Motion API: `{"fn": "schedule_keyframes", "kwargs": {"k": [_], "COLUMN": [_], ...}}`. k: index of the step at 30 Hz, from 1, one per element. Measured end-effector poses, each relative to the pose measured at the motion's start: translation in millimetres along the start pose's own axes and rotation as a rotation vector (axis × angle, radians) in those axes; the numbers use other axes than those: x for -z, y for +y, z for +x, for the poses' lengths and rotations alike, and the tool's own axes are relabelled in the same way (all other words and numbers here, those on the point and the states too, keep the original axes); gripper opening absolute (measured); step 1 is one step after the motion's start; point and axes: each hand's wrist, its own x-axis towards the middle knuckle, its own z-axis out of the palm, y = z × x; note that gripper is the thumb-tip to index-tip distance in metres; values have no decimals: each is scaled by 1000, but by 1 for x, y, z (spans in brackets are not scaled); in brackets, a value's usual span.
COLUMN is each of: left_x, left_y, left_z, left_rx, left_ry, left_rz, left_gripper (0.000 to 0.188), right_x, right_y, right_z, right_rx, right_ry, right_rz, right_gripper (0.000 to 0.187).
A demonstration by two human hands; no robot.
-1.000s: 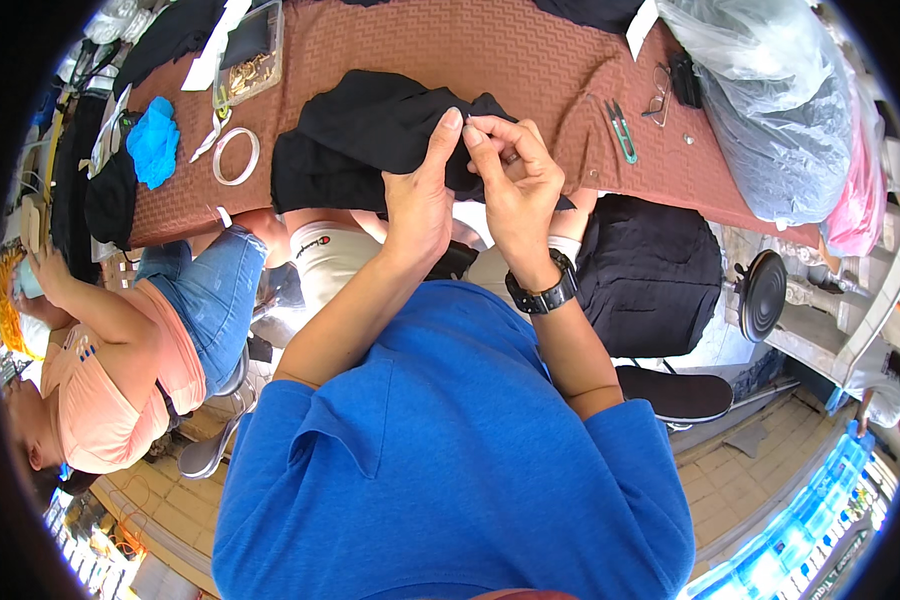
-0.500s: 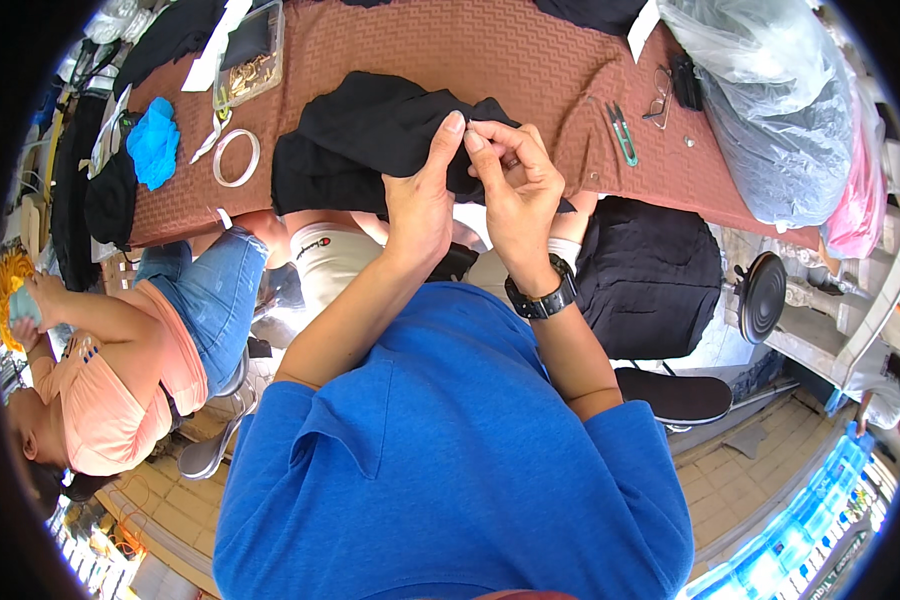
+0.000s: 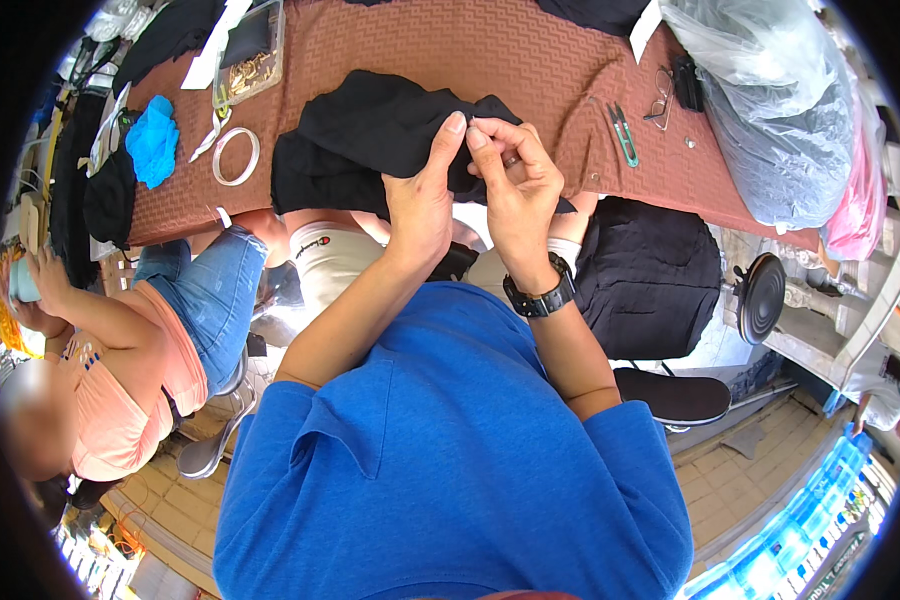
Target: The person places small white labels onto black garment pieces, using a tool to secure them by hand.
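Black cloth (image 3: pixel 365 130) lies bunched at the near edge of the table, its lower edge hanging toward my lap. My left hand (image 3: pixel 422 205) is closed on the cloth's right part, thumb on top and pointing up. Close beside that thumb, my right hand (image 3: pixel 520 190) pinches with thumb and index finger at the cloth's edge. Whatever sits in the pinch is too small to make out. The right hand's other fingers are curled, and a black watch (image 3: pixel 545 295) is on that wrist.
On the brown tablecloth (image 3: pixel 450 45) are green thread snips (image 3: pixel 624 135), eyeglasses (image 3: pixel 658 105), a roll of tape (image 3: pixel 236 157), a clear box (image 3: pixel 250 75) with gold-coloured pieces and blue cloth (image 3: pixel 153 140). A large plastic bag (image 3: pixel 770 120) stands right. Another person (image 3: pixel 120 390) sits at left.
My hands and the black cloth stay nearly in place, with only a slight shift at the right fingertips. The person at left has turned the head and moved the arms.
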Motion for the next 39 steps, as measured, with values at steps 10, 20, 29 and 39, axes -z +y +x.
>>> {"fn": "schedule_keyframes", "kwargs": {"k": [10,20,29,39], "left_x": [3,3,3,1], "left_y": [-1,1,0,-1], "left_z": [1,2,3,3], "left_rx": [-17,-30,-21,-37], "left_ry": [18,22,39,55], "left_rz": [51,64,27,33], "left_gripper": [6,7,8,7], "right_x": [-2,-2,-2,-5], "right_y": [-2,-2,2,10], "right_z": [1,2,2,2], "right_rx": [-43,-42,-48,-53], "right_ry": [2,-1,3,32], "right_rz": [0,2,22,59], "right_gripper": [13,14,13,12]}}
